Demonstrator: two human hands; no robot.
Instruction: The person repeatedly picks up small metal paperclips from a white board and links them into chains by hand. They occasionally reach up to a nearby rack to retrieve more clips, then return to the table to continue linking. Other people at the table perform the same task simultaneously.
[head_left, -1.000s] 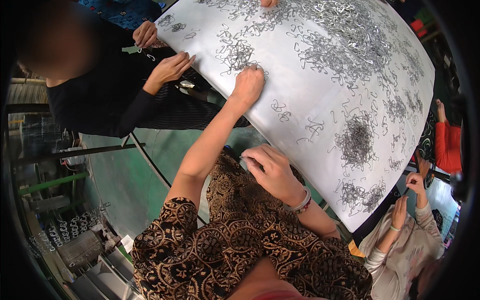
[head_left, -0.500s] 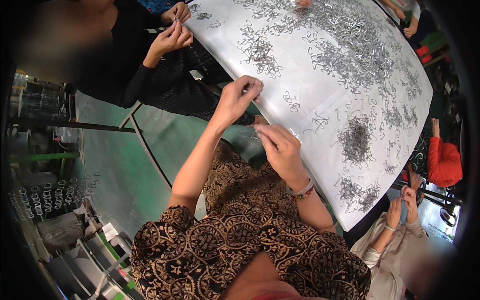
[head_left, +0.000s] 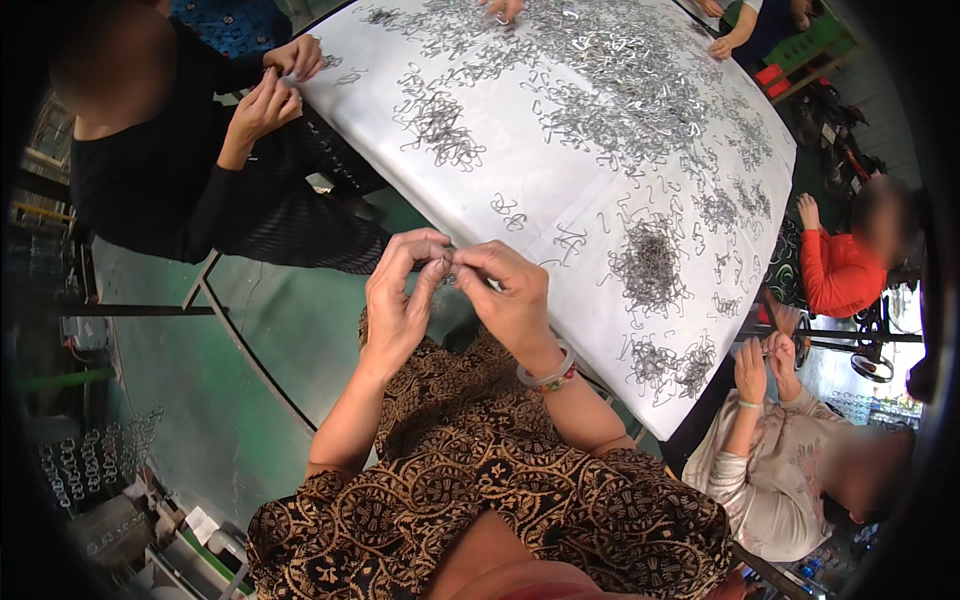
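Observation:
My left hand (head_left: 402,300) and my right hand (head_left: 508,300) meet fingertip to fingertip in front of me, just off the near edge of a white-covered table (head_left: 572,290). Both are closed in a pinch. A small bent wire hook (head_left: 449,281) shows in part below the fingertips, apparently held by my right hand; the fingers hide most of it. What my left fingers grip is too small to make out. Closest to my hands on the cloth are a few loose wire hooks (head_left: 509,211). A dense pile of dark hooks (head_left: 648,262) lies farther right.
A large spread of shiny hooks (head_left: 640,85) covers the far table, with another pile (head_left: 440,125) at left. Co-workers sit around it: one in black (head_left: 140,185), one in red (head_left: 838,275), one in beige (head_left: 765,485). Linked hooks hang (head_left: 90,460) at lower left.
My hands were apart, the left one raised near the table edge. Now they have come together at the fingertips. The view has shifted, so the table appears farther left.

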